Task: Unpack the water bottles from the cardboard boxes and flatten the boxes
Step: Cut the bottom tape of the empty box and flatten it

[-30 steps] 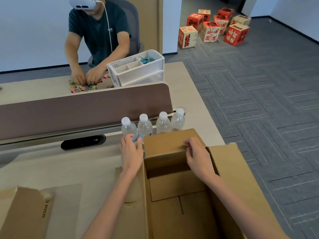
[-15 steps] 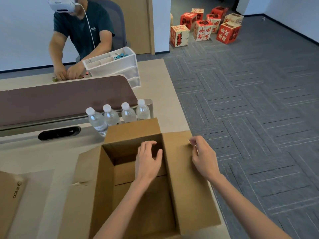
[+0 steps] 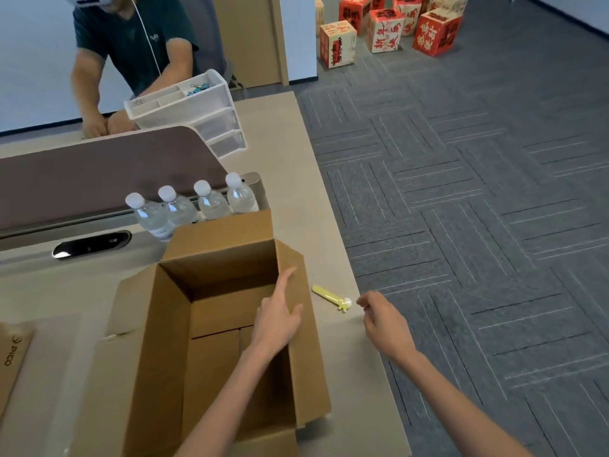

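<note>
An open brown cardboard box [image 3: 158, 351] stands on the desk with nothing inside it, its flaps spread outward. My left hand [image 3: 278, 316] lies with straight fingers against the box's right wall at the top edge. My right hand [image 3: 384, 319] hovers over the desk's right edge, fingers loosely curled, holding nothing, just right of a small yellow cutter [image 3: 331, 296]. Several clear water bottles [image 3: 192, 206] with white caps stand in a row behind the box, against the desk divider.
A flattened cardboard box [image 3: 11, 361] lies at the left edge. Behind the brown divider [image 3: 99, 173] a person sorts clips beside a white drawer organiser [image 3: 194, 110]. Red and white cartons [image 3: 389, 24] stand on the carpet at the far right. The desk [image 3: 333, 245] ends just right of the box.
My left hand moved from inside the box to its right wall. My right hand let go of the right flap and moved out toward the yellow cutter, now uncovered. The view swung left.
</note>
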